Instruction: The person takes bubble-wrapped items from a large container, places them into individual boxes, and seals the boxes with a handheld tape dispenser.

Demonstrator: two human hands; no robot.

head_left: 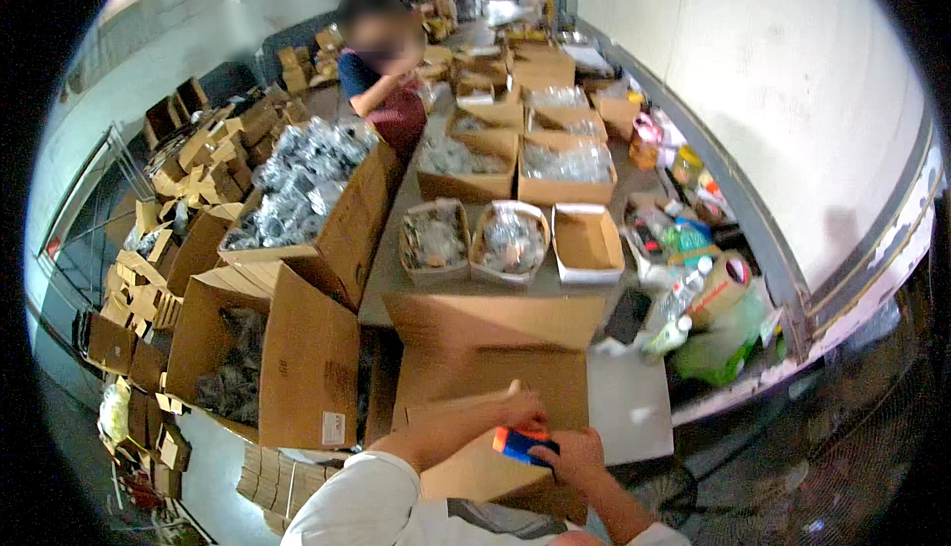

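In front of me an open cardboard box [495, 333] has its far flap raised. My right hand [580, 455] is closed around a blue-and-orange hand tool [525, 447] that looks like a tape dispenser. Its orange end points left, over the box's near side. My left hand [525, 409] reaches across the box just beyond the tool. The left fingers are curled in, and whatever they hold, if anything, is hidden from view.
On the table stand small boxes [434, 241] of clear-wrapped parts and a bare white-edged box [586, 244]. Big cartons [307, 368] stand at left, one heaped with wrapped items [302, 189]. Bottles and bags [708, 338] crowd the right. A person [381, 80] is beyond.
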